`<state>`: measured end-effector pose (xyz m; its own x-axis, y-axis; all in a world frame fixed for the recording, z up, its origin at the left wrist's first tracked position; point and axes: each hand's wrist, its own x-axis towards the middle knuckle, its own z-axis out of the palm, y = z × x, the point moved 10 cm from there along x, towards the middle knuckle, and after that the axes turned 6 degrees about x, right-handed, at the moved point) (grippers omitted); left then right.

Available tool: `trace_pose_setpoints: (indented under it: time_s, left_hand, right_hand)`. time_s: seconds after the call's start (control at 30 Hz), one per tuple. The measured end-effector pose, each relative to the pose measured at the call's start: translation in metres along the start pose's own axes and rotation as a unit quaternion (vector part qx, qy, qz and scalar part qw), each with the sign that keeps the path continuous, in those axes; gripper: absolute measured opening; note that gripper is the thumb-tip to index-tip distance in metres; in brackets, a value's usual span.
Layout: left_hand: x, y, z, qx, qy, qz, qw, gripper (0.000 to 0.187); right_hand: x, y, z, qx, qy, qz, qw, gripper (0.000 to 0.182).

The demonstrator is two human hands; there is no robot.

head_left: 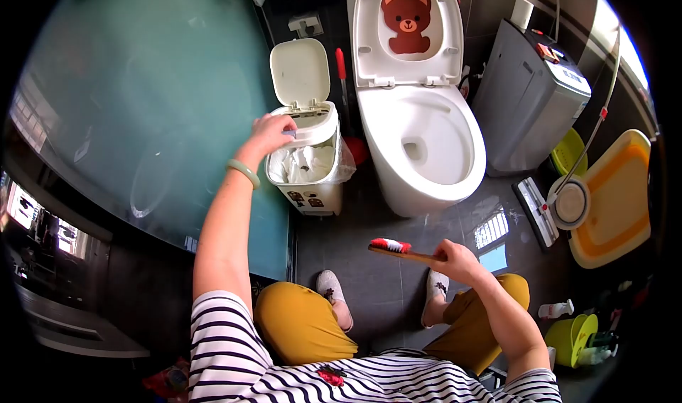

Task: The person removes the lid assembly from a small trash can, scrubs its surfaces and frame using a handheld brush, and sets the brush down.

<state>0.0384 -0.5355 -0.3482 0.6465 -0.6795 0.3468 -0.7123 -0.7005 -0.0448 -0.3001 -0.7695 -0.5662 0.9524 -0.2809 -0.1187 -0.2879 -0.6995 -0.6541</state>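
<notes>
My left hand (271, 133) reaches to the rim of a small white waste bin (310, 183) and pinches a small bluish-grey piece right at its opening. The bin's lid (300, 71) stands flipped up, and a white bag lines the inside. My right hand (455, 259) grips the wooden handle of a brush (392, 247) with red and white bristles, held level above the dark floor between my knees. A green bangle circles my left wrist.
A white toilet (426, 140) with its seat raised, bear picture on the lid (406, 23), stands right of the bin. A red toilet brush (344, 83) leans between them. A grey washing machine (529, 94), yellow tub (618, 204) and mop (538, 211) crowd the right. Frosted glass (142, 112) borders the left.
</notes>
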Motion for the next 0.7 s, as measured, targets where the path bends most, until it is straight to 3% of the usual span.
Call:
trace_pose_setpoints:
  time_s: [0.13, 0.23, 0.43, 0.5, 0.6, 0.7]
  left_hand:
    - [0.03, -0.025, -0.013, -0.171, -0.036, -0.004, 0.985, 0.026]
    - [0.041, -0.031, -0.017, -0.201, -0.039, -0.004, 0.979, 0.025]
    - [0.029, -0.016, -0.017, -0.137, -0.024, 0.001, 0.99, 0.024]
    - [0.018, -0.01, -0.018, -0.081, 0.004, 0.02, 0.997, 0.024]
    - [0.007, -0.009, -0.014, -0.064, 0.009, 0.014, 0.998, 0.023]
    - [0.005, -0.005, -0.018, -0.044, 0.01, 0.009, 0.999, 0.023]
  right_hand:
    - [-0.002, 0.0, -0.001, 0.021, -0.002, 0.002, 1.0, 0.032]
    - [0.004, 0.01, 0.006, 0.069, -0.005, -0.002, 0.998, 0.032]
    - [0.02, 0.013, 0.018, 0.177, -0.027, 0.014, 0.984, 0.037]
    - [0.029, -0.013, 0.015, 0.129, -0.012, -0.067, 0.989, 0.035]
    - [0.055, -0.065, 0.017, 0.051, 0.019, -0.112, 0.992, 0.025]
    - [0.088, -0.14, 0.029, -0.013, 0.053, -0.274, 0.96, 0.018]
